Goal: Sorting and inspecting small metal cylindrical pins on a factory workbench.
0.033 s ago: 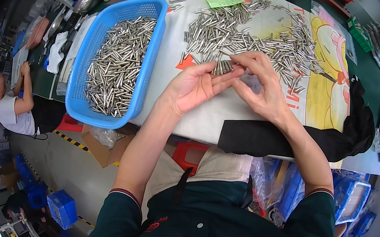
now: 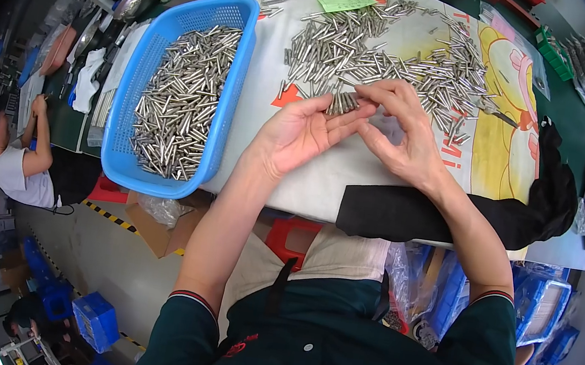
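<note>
My left hand [image 2: 297,133] is turned palm up over the table, its thumb and fingers closed on a short row of slim silver metal pins [image 2: 343,103]. From the right, my right hand [image 2: 406,135] bends around the same row. Its index fingertip is at the upper end of the pins and its thumb lies against my left fingers. Just beyond both hands spreads a loose pile of similar pins [image 2: 340,48]. My fingers partly cover the held pins, so their exact number does not show.
To the left stands a blue plastic basket [image 2: 117,100] filled with pins. A green paper slip [image 2: 344,0] lies on the pile. Black cloth [image 2: 399,213] runs along the near table edge under my right forearm. Another person [image 2: 29,163] sits at far left.
</note>
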A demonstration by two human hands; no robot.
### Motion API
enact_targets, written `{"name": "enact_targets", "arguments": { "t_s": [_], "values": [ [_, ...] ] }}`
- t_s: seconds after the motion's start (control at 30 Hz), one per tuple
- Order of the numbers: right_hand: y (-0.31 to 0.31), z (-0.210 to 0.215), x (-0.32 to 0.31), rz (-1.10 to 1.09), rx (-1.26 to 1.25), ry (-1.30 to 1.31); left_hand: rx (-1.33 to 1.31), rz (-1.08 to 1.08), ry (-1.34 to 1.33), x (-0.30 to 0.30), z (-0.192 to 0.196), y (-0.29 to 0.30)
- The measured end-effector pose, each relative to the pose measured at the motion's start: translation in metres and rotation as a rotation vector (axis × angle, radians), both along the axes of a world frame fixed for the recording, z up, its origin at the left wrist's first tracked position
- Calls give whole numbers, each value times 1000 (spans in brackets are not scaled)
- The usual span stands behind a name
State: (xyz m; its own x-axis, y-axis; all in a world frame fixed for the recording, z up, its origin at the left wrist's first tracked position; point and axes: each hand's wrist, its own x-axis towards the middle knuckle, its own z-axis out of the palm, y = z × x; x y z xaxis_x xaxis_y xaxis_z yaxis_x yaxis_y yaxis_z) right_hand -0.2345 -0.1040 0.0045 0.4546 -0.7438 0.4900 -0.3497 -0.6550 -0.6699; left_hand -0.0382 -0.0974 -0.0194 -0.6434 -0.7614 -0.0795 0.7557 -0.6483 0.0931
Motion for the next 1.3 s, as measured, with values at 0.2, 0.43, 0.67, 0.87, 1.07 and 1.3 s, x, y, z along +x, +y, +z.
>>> {"name": "enact_targets", "arguments": {
  "t_s": [0.2, 0.43, 0.67, 0.87, 1.07, 1.3],
  "values": [
    [1, 0, 1, -27, 5, -1, 22, 13, -6, 1, 0, 0],
    [2, 1, 2, -40, -14, 37, 17, 9, 6, 1, -1, 0],
    [2, 0, 2, -63, -105, 47, 12, 31, -66, 1, -2, 0],
    [6, 5, 4, -71, -235, 111, -3, 20, -93, 3, -4, 1],
    [8, 7, 5, -71, -345, 163, 57, 52, -182, -1, -1, 1],
    [9, 6, 7, -76, -317, 199, -26, 23, -97, 2, -4, 3]
  ]
}}
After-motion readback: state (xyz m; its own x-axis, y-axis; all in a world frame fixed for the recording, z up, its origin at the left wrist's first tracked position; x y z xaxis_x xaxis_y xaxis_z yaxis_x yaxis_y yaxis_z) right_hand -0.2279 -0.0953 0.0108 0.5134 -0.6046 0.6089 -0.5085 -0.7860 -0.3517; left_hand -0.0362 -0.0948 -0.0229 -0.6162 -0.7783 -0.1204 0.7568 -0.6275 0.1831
